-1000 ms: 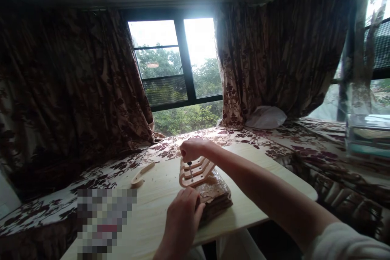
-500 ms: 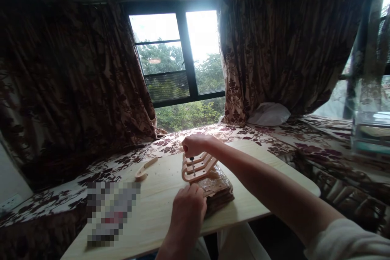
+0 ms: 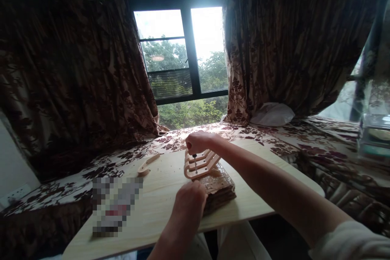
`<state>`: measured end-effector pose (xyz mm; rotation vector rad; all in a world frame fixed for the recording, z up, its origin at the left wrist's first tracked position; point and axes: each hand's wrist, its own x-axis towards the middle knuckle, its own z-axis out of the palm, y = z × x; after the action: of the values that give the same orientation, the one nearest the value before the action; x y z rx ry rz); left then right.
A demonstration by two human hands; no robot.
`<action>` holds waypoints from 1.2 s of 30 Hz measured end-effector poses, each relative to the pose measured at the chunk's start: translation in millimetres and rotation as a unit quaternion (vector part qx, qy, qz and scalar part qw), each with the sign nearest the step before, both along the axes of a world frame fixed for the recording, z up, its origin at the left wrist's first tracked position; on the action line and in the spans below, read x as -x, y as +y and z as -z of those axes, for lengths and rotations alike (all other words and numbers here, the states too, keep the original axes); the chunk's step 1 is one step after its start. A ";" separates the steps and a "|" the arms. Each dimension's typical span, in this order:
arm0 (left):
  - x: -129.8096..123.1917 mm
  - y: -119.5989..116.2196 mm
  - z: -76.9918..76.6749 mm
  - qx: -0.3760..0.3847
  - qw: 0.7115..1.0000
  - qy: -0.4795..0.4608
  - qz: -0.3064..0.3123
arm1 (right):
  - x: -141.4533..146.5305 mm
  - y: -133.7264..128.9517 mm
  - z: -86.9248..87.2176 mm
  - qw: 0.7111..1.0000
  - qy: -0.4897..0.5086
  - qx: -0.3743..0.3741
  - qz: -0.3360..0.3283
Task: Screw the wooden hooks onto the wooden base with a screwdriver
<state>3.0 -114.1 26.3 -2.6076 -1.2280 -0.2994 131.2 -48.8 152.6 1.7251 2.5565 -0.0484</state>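
My right hand (image 3: pixel 199 142) is closed around the top of a screwdriver (image 3: pixel 195 163), whose thin shaft points down onto a pale wooden frame (image 3: pixel 202 166) with several parallel curved bars. The frame rests on a brown, wrapped, layered block (image 3: pixel 221 183) on the table. At the near left side of the block, my left hand (image 3: pixel 191 197) is closed by the frame's near edge; what its fingers hold is hidden. A separate curved wooden piece (image 3: pixel 148 166) lies on the table to the left.
The light wooden table (image 3: pixel 158 211) carries a pixelated flat item (image 3: pixel 115 207) at its left. Behind are a patterned cloth (image 3: pixel 170 140), a white bag (image 3: pixel 272 114), curtains and a window. A clear box (image 3: pixel 374 136) stands far right.
The whole view has shifted slightly, with the scene a little further right. Both hands keep nearly the same places at the frame and block.
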 end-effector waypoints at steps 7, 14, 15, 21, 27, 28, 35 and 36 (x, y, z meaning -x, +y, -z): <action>-12.0 -7.9 1.1 -0.017 0.998 0.060 -0.023 | -0.2 -3.9 -2.4 1.000 -0.001 0.002 0.000; -6.0 -6.8 6.5 -0.044 0.997 0.055 -0.018 | -2.1 -5.4 -3.1 1.000 -0.005 -0.003 -0.013; -2.3 -8.5 7.5 -0.046 0.998 0.048 -0.011 | -2.1 -7.1 -3.4 1.000 -0.006 -0.002 -0.017; 17.7 -30.7 24.6 -0.058 0.998 -0.015 0.027 | -0.7 -32.3 -0.2 0.998 0.000 -0.016 -0.068; 33.2 -42.7 26.2 -0.035 0.993 -0.103 0.048 | -0.9 -50.8 4.7 0.992 0.022 -0.078 -0.095; 35.2 -41.9 25.6 -0.030 0.992 -0.115 0.046 | -1.0 -50.3 4.7 0.992 0.024 -0.080 -0.095; 22.8 -30.5 27.4 -0.002 0.985 -0.162 -0.059 | 0.8 -40.9 1.1 0.994 0.003 -0.052 -0.091; 18.7 -29.7 26.0 0.006 0.984 -0.162 -0.068 | 1.5 -40.4 0.1 0.995 -0.001 -0.046 -0.091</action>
<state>-15.7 -143.8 0.3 -2.5365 -1.5052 -0.7150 129.7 -89.2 152.5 1.5085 2.7428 0.0816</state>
